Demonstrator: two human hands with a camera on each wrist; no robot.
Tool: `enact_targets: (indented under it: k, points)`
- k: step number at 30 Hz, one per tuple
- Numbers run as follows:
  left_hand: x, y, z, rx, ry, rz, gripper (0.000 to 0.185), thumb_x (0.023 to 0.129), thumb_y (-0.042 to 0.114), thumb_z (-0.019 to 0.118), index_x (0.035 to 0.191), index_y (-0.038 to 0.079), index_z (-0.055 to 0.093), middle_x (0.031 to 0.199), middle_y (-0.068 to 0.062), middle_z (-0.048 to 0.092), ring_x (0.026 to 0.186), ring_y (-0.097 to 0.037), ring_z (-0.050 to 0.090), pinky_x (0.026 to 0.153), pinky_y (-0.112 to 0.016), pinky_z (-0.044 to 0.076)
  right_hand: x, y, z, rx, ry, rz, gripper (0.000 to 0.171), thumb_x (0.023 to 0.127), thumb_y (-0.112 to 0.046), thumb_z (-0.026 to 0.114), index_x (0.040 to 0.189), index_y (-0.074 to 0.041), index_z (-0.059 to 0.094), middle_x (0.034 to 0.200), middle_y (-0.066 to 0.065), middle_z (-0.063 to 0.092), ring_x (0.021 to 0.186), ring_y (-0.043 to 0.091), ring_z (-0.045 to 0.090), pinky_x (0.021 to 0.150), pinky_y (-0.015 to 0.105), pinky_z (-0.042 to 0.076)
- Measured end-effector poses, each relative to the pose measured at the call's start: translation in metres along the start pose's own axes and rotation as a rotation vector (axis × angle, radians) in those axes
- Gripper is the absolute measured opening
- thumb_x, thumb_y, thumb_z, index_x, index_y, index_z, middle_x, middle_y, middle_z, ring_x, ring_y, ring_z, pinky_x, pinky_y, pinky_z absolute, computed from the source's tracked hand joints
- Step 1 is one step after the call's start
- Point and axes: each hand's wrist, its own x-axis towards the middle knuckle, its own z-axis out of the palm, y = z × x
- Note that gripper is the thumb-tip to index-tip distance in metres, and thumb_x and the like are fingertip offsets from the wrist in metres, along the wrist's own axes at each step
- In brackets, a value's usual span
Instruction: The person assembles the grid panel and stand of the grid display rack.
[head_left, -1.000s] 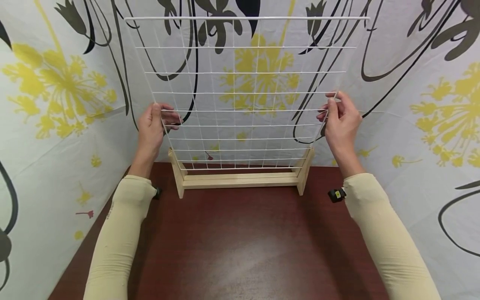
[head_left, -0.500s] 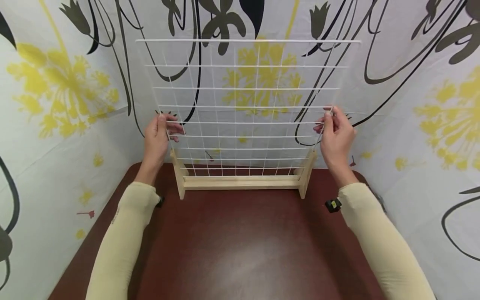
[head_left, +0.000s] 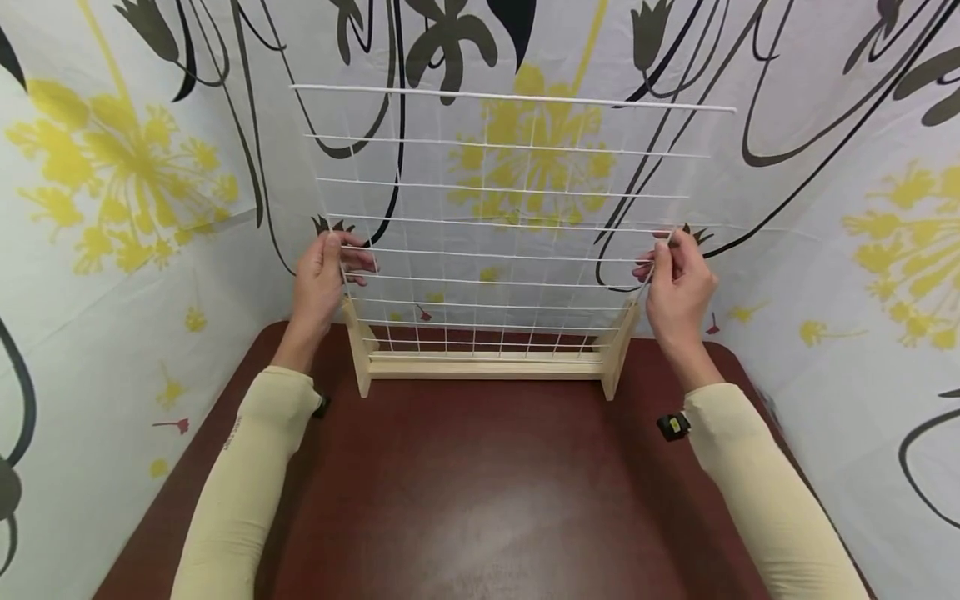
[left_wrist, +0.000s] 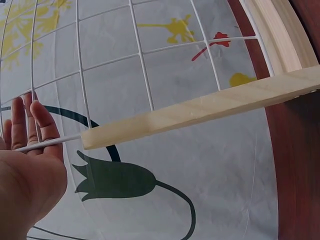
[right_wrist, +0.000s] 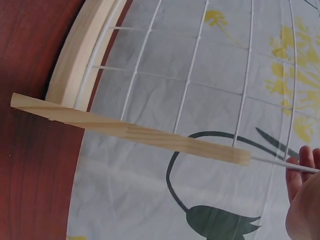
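A white wire grid panel point(head_left: 510, 97) rises from a pale wooden stand point(head_left: 487, 367) on the table, its lower end down between the stand's two side pieces. My left hand point(head_left: 317, 279) holds the panel's left side wire, thumb in front and fingers behind the grid. On the opposite side wire, my right hand point(head_left: 681, 287) has a pinch grip between thumb and fingers. Both hands are just above the side pieces. In the left wrist view the side wire runs into the end of a wooden side piece point(left_wrist: 200, 106); the right wrist view shows the matching side piece point(right_wrist: 125, 128).
The dark red-brown table point(head_left: 480, 475) extends in front of the stand. Behind and at both sides hangs a white sheet point(head_left: 247, 267) with yellow and dark flower prints, close to the stand's back. A small black device point(head_left: 673, 426) sits at the right wrist.
The panel's top bar has come down in the head view, and its right end now sits lower than its left. Both hands have moved down with it. The stand has stayed in place.
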Motion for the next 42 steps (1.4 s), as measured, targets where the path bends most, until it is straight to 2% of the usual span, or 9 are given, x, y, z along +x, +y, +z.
enact_targets:
  k: [5,10,19,24,28,32,35,39,42]
  points:
    - [0.0,-0.004,0.001,-0.047,-0.001,0.005,0.046,0.114,0.041,0.039,0.12,0.003,0.064,0.094,0.001,0.079,0.085,-0.012,0.079,0.068,-0.028,0.063,0.0,-0.002,0.0,-0.031,-0.01,-0.013,0.022,0.108,-0.008,0.057,0.12,0.006,0.07,0.088,0.033,0.073,0.061,0.006,0.068,0.062,0.013,0.054]
    - [-0.002,-0.008,0.0,-0.06,-0.009,-0.001,0.046,0.114,0.039,0.039,0.121,0.001,0.063,0.094,0.0,0.079,0.086,-0.012,0.079,0.07,-0.03,0.064,0.001,-0.004,0.002,-0.054,-0.002,-0.015,0.021,0.108,-0.007,0.057,0.119,0.005,0.07,0.086,0.032,0.073,0.059,0.002,0.066,0.061,0.013,0.052]
    - [0.0,-0.014,0.0,0.021,-0.028,0.037,0.051,0.115,0.041,0.034,0.119,-0.003,0.061,0.102,-0.009,0.08,0.091,-0.012,0.08,0.084,-0.035,0.065,0.003,0.001,0.003,-0.076,0.006,-0.021,0.022,0.108,-0.008,0.056,0.12,0.004,0.07,0.087,0.032,0.073,0.059,-0.001,0.065,0.062,0.009,0.051]
    - [0.001,-0.017,0.003,-0.015,-0.036,0.038,0.051,0.114,0.042,0.035,0.115,-0.003,0.061,0.099,-0.007,0.079,0.09,-0.014,0.08,0.081,-0.043,0.066,0.001,0.005,0.0,-0.073,0.017,-0.036,0.021,0.108,-0.006,0.056,0.119,0.004,0.071,0.084,0.031,0.072,0.059,-0.001,0.065,0.061,0.008,0.049]
    - [0.001,-0.019,0.006,-0.039,-0.024,0.044,0.047,0.115,0.039,0.035,0.111,0.0,0.062,0.096,-0.005,0.079,0.088,-0.014,0.081,0.079,-0.039,0.066,0.0,0.007,-0.001,-0.065,0.025,-0.07,0.021,0.108,-0.005,0.057,0.119,0.004,0.071,0.083,0.031,0.072,0.059,0.001,0.065,0.061,0.01,0.051]
    - [0.0,-0.015,0.007,-0.007,-0.004,0.053,0.045,0.117,0.033,0.034,0.111,-0.002,0.06,0.098,-0.012,0.078,0.089,-0.013,0.08,0.08,-0.031,0.065,-0.001,0.008,0.002,-0.056,0.051,-0.096,0.02,0.107,-0.004,0.058,0.118,0.005,0.071,0.082,0.031,0.072,0.059,-0.002,0.064,0.061,0.008,0.051]
    - [0.001,-0.014,0.006,0.022,0.012,0.054,0.046,0.117,0.033,0.033,0.112,-0.003,0.06,0.1,-0.018,0.078,0.089,-0.012,0.08,0.082,-0.027,0.064,-0.003,0.008,0.005,-0.046,0.056,-0.117,0.02,0.107,-0.003,0.057,0.118,0.008,0.071,0.082,0.032,0.072,0.059,0.002,0.065,0.06,0.01,0.051]
    - [0.003,-0.016,0.009,0.024,0.028,0.049,0.05,0.114,0.042,0.034,0.11,-0.001,0.06,0.097,-0.014,0.078,0.087,-0.013,0.081,0.082,-0.028,0.064,-0.004,0.01,0.003,-0.039,0.049,-0.124,0.02,0.107,-0.002,0.056,0.118,0.009,0.07,0.082,0.032,0.071,0.058,0.004,0.065,0.06,0.011,0.052]
    - [0.005,-0.017,0.013,0.018,0.032,0.041,0.05,0.113,0.045,0.035,0.108,0.002,0.06,0.095,-0.008,0.077,0.087,-0.017,0.081,0.081,-0.028,0.064,-0.005,0.012,0.001,-0.039,0.058,-0.104,0.021,0.107,-0.003,0.056,0.119,0.008,0.07,0.082,0.033,0.071,0.059,-0.001,0.065,0.061,0.009,0.052]
